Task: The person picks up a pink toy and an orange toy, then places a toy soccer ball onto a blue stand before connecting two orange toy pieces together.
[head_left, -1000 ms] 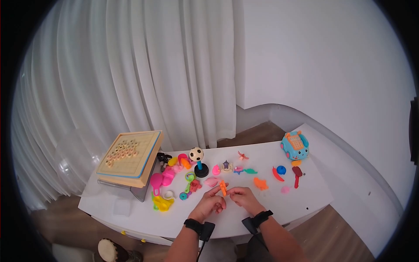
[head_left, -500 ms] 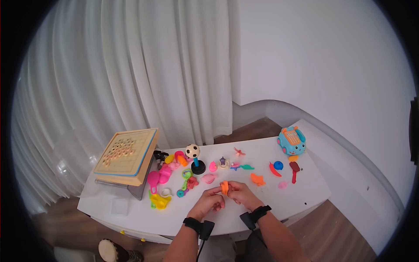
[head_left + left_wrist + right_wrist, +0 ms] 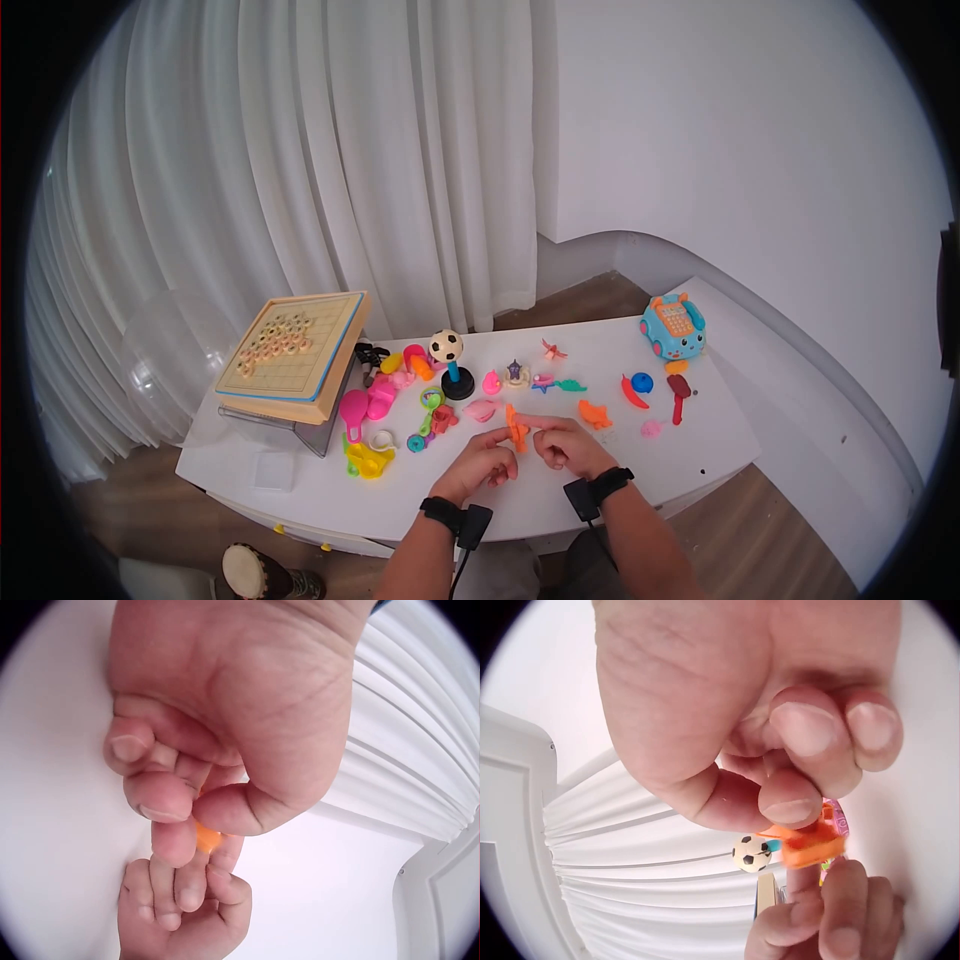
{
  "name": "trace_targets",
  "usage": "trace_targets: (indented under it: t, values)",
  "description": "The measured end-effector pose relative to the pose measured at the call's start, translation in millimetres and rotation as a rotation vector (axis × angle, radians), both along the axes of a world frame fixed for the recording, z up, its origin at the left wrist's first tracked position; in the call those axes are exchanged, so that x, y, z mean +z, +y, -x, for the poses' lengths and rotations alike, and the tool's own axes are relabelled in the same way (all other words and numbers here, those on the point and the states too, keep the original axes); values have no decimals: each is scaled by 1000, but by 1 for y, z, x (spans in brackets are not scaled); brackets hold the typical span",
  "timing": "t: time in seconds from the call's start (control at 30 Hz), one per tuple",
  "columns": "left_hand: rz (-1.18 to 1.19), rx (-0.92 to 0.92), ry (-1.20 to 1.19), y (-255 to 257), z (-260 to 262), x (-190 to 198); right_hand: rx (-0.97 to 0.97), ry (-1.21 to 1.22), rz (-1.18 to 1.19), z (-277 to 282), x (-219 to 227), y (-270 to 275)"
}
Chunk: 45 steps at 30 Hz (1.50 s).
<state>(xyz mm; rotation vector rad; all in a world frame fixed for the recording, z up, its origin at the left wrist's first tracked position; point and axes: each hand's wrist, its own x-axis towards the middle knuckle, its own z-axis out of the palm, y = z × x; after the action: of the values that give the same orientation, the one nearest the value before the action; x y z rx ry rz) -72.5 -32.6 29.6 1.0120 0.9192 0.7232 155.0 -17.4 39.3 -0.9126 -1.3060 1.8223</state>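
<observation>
An orange toy [image 3: 517, 430] stands between the two hands above the white table. The left hand [image 3: 475, 470] reaches its index finger to the toy's side, its other fingers bent. From the right hand [image 3: 572, 447] a straight index finger touches the toy's upper part, with the rest curled. In the left wrist view the toy [image 3: 208, 838] is mostly hidden behind the left hand [image 3: 232, 712]. The right wrist view has the toy [image 3: 814, 847] at the left index finger, above the left hand [image 3: 832, 922] and just below the right hand [image 3: 735, 705].
Left are a board game [image 3: 290, 350] on a stand, pink cups [image 3: 354, 408] and yellow toys [image 3: 369, 461]. A football toy [image 3: 446, 347] stands behind the hands. To the right lie an orange toy [image 3: 595, 414], a red hammer-like toy [image 3: 679, 397] and a toy phone [image 3: 675, 328].
The right hand has let go of its pinch on the orange toy and now has its index finger stretched against it. The toy has turned more upright; the left hand stays nearly in place.
</observation>
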Motion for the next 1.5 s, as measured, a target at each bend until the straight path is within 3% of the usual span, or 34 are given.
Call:
trace_targets:
  t: [0.5,0.8,1.3,1.5]
  values:
    - [-38,22,-173,-4,4,5,3,-199,-66,8,-1,0]
    - [25,9,-9,-4,-1,12,-30,8,6,-1,-1,0]
    - [-7,36,-76,-10,-1,14,-33,-200,-25,9,-1,0]
    - [40,-5,-2,-2,-1,3,8,-5,13,-1,-3,2]
